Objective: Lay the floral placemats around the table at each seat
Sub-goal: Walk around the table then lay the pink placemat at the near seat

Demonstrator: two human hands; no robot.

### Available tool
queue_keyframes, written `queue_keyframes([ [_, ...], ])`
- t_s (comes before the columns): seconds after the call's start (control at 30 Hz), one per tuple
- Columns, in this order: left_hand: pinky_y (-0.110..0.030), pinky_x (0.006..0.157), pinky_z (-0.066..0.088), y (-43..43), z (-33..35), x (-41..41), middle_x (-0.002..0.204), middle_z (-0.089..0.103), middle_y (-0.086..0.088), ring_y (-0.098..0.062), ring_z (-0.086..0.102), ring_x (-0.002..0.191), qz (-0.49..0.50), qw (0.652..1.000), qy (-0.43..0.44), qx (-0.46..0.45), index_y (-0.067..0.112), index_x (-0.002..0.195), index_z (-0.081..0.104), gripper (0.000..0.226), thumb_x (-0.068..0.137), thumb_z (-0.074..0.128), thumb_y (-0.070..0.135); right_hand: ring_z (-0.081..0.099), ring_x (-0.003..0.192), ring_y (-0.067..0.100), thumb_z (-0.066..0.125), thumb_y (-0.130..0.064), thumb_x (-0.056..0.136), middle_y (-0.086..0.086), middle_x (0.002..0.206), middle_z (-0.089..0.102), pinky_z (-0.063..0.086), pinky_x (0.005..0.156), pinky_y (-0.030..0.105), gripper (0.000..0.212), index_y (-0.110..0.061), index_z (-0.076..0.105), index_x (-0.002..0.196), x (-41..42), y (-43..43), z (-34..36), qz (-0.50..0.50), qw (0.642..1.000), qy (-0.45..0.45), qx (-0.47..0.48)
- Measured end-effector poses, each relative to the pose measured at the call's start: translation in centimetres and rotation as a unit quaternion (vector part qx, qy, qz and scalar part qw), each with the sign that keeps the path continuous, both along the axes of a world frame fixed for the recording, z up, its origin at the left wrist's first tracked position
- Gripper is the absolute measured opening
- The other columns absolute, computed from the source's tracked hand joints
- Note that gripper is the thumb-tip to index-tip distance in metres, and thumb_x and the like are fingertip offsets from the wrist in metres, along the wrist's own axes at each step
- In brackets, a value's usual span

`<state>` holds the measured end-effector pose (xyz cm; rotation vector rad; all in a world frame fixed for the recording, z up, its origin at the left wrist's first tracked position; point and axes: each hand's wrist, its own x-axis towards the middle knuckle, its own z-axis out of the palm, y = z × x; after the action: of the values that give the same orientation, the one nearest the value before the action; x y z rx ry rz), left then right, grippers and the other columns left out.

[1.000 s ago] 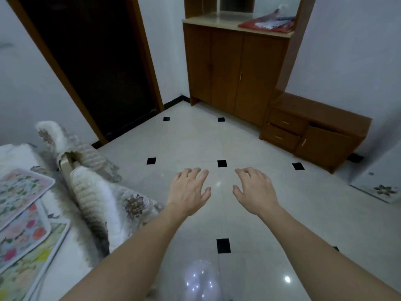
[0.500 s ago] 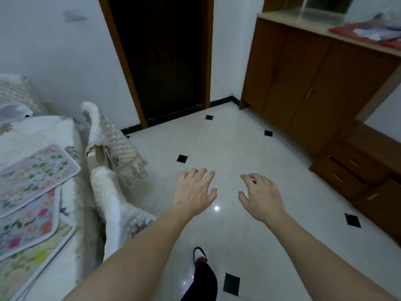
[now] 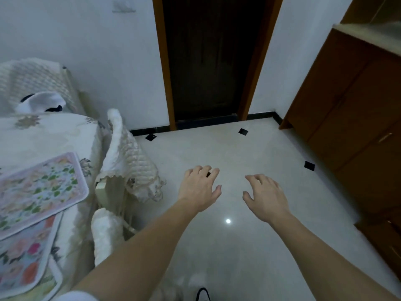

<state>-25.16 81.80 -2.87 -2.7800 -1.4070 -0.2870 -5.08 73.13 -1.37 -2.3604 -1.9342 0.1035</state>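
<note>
Your left grip (image 3: pixel 200 187) and right grip (image 3: pixel 263 196) are open, empty; left of them the pastel floral placemats (image 3: pixel 41 190) lie piled on the cream-clothed table (image 3: pixel 54 135), seemingly unplaced.

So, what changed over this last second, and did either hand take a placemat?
The view swung left: the doorway is now centred, the cabinet slid to the right edge, more of the table shows. Nothing taken or let go. The left hand and right hand stay empty, held out over the floor; the placemats stay overlapped on the table.
</note>
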Motion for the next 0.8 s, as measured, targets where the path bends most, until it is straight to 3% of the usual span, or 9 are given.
queue_keyframes([
  [0.2, -0.041, 0.091, 0.045, 6.8, -0.4, -1.5, 0.126, 0.06, -0.001, -0.025, 0.056, 0.11, 0.06, 0.998, -0.002, -0.006, 0.023, 0.129, 0.05, 0.05, 0.09, 0.039, 0.052, 0.05, 0.122, 0.024, 0.049, -0.041, 0.092, 0.003, 0.135, 0.054, 0.036, 0.105, 0.039, 0.05, -0.023, 0.047, 0.138, -0.8, 9.4, -0.7, 0.064, 0.998, 0.007, -0.01],
  [0.37, -0.042, 0.1, 0.04, 13.4, -0.5, -2.8, 0.138, 0.052, -0.001, -0.026, 0.05, 0.121, 0.114, 0.993, 0.019, -0.023, 0.023, 0.14, 0.041, 0.055, 0.094, 0.034, 0.052, 0.052, 0.118, 0.024, 0.05, -0.041, 0.092, 0.002, 0.13, 0.057, 0.038, 0.101, 0.04, 0.047, -0.022, 0.05, 0.136, -1.7, 18.6, -1.4, 0.121, 0.992, 0.028, 0.003],
  [0.5, -0.041, 0.096, 0.044, 19.4, -0.5, -3.5, 0.133, 0.057, -0.001, -0.025, 0.054, 0.116, 0.172, 0.985, 0.023, -0.001, 0.023, 0.137, 0.045, 0.054, 0.092, 0.038, 0.052, 0.05, 0.121, 0.023, 0.047, -0.042, 0.093, 0.002, 0.133, 0.055, 0.038, 0.103, 0.04, 0.049, -0.022, 0.047, 0.138, -2.5, 27.3, -1.9, 0.177, 0.983, 0.037, -0.003],
  [0.8, -0.04, 0.088, 0.047, 26.7, 2.1, -10.0, 0.124, 0.06, 0.001, -0.023, 0.056, 0.111, 0.393, 0.919, 0.004, 0.009, 0.024, 0.13, 0.051, 0.05, 0.09, 0.04, 0.052, 0.052, 0.116, 0.025, 0.049, -0.039, 0.092, 0.005, 0.127, 0.057, 0.04, 0.098, 0.041, 0.047, -0.02, 0.049, 0.136, -10.7, 45.2, 0.6, 0.365, 0.929, 0.058, 0.017],
])
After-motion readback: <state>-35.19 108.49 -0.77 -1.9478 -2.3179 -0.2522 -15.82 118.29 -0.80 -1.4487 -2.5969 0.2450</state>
